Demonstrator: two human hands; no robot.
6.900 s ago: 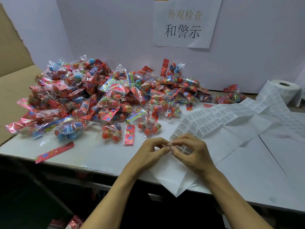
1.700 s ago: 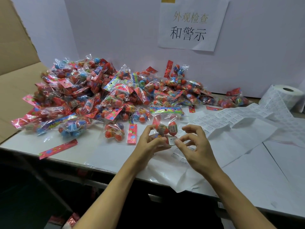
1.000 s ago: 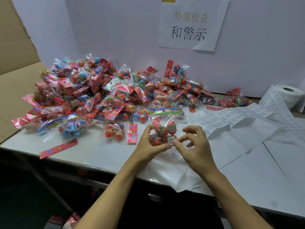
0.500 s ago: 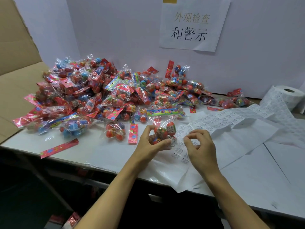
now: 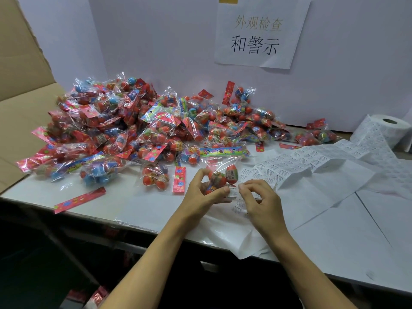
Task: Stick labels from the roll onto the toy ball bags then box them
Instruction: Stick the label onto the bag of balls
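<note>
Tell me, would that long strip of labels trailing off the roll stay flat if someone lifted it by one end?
Probably not. The label strip already lies in folds and ripples across the table, so it looks thin and floppy and would likely sag and curl. Being paper, it seems light and apt to drag the rest along from the roll. It might crease or tear if tugged.

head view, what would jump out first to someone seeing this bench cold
The big heap of red and blue toy ball bags covering the table's far left half grabs the eye first. Next, the left hand gripping one bag at front centre, with the right hand beside it over the unrolled label strip, which trails to the roll at far right. A paper sign hangs on the back wall.
</note>
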